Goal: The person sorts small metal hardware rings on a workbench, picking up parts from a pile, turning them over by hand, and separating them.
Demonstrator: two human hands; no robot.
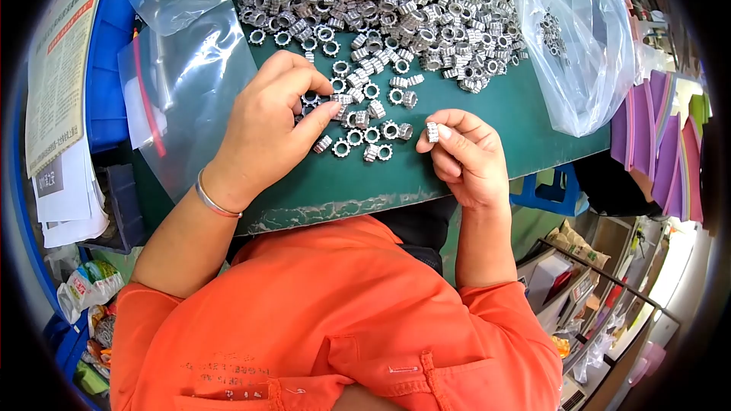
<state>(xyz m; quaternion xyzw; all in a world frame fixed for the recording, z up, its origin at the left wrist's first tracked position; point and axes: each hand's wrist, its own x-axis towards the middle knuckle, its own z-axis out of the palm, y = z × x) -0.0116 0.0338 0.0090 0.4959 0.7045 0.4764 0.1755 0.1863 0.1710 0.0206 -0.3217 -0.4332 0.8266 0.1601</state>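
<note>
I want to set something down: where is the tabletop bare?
Bare green tabletop lies between the right hand and clear bag, and between the loose metal rings and chipped front edge. Heaped rings crowd the back.

The person wears a bright orange-red shirt (343, 281) with short, loose sleeves: the left sleeve (145, 323) and the right sleeve (514, 327) both leave the forearms uncovered. Dark print (228, 373) marks the left chest, too blurred to read. Raised seams (430, 380) and small pale stitches (403, 370) show near the neck opening. A slim, silvery bangle (207, 196) circles the left wrist. The left hand (278, 103) and right hand (468, 156) are gloveless. Black cloth (426, 228) shows past the hem.
</note>
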